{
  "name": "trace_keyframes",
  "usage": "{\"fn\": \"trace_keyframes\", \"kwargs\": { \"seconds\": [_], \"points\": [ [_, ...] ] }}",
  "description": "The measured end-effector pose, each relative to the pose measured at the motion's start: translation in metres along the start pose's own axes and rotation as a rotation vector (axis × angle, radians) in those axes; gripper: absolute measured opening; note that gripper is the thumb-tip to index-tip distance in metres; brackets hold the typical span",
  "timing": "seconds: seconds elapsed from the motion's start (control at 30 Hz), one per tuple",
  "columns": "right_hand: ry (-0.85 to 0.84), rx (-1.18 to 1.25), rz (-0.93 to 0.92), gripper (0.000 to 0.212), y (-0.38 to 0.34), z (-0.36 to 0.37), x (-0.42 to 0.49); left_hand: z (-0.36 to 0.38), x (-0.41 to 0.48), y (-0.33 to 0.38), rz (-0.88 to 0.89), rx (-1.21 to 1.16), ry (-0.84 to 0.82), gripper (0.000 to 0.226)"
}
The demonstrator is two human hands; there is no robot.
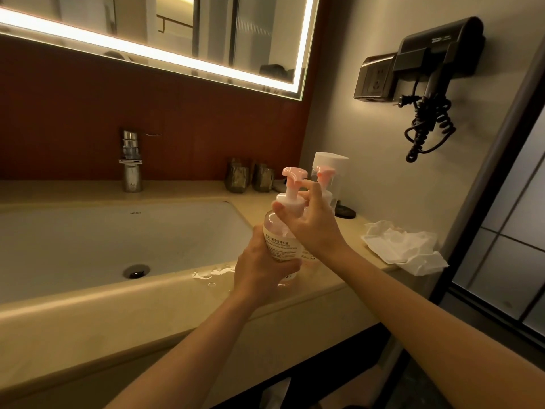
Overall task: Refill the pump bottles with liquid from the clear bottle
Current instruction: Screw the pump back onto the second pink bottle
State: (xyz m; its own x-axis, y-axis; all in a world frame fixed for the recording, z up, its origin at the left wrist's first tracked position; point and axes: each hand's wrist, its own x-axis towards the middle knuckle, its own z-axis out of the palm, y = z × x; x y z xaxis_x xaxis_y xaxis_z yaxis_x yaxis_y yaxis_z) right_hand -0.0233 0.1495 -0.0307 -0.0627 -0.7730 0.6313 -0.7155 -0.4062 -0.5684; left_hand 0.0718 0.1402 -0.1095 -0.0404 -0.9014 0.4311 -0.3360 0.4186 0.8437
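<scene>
The front pump bottle [280,245] was in both hands, just right of the sink [118,246], low over the counter [339,280]. I couldn't tell if its bottom touched the counter. It leaned a bit to the left.

The left hand [259,270] was wrapped round the bottle's body, fingers curled tight on it, prob. to keep it from spinning. The right hand [312,225] pinched the white collar [290,200] under the pink pump top, thumb on 1 side and fingers on the other. That looked like a twist grip, to open or close the top; I couldn't tell which.

Just behind stood the 2nd pump bottle [324,174] and, behind that, the clear bottle [330,160] with its white cap on. So no pouring was going on at that point.

A small wet spill [212,274] sat on the counter's front edge, near the left hand. A crumpled tissue [404,246] lay to the right, maybe for wiping. At the back were 2 glass cups [237,177], a small black dish [345,212] and the tap [131,163].

It was a bathroom w/ a lit mirror [177,25], a wall hair dryer [436,51] and a socket [374,78].
</scene>
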Motion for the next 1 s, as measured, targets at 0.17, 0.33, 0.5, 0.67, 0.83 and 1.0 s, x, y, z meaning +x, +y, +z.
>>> {"fn": "trace_keyframes", "kwargs": {
  "seconds": [0.17, 0.33, 0.5, 0.67, 0.83, 1.0],
  "points": [
    [0.016, 0.021, -0.027, 0.04, 0.0, -0.002, -0.004, 0.001, 0.001, -0.001, -0.002, 0.008, 0.004, 0.072],
    [0.061, -0.099, 0.044, 0.054, -0.002, 0.003, 0.004, 0.001, 0.001, 0.0, 0.001, 0.006, -0.004, 0.075],
    [-0.057, 0.07, 0.05, 0.054, -0.003, -0.003, -0.001, 0.0, 0.001, -0.002, 0.002, 0.023, 0.009, 0.072],
    [0.031, 0.012, -0.031, 0.045, 0.004, -0.005, -0.005, 0.002, 0.002, -0.003, 0.002, 0.031, 0.006, 0.073],
    [0.041, -0.019, 0.042, 0.05, 0.0, 0.002, 0.0, 0.002, 0.001, 0.0, -0.009, 0.014, 0.004, 0.076],
    [-0.035, 0.151, -0.01, 0.044, -0.003, 0.0, -0.008, -0.001, 0.0, -0.002, -0.001, 0.011, 0.017, 0.068]
  ]
}}
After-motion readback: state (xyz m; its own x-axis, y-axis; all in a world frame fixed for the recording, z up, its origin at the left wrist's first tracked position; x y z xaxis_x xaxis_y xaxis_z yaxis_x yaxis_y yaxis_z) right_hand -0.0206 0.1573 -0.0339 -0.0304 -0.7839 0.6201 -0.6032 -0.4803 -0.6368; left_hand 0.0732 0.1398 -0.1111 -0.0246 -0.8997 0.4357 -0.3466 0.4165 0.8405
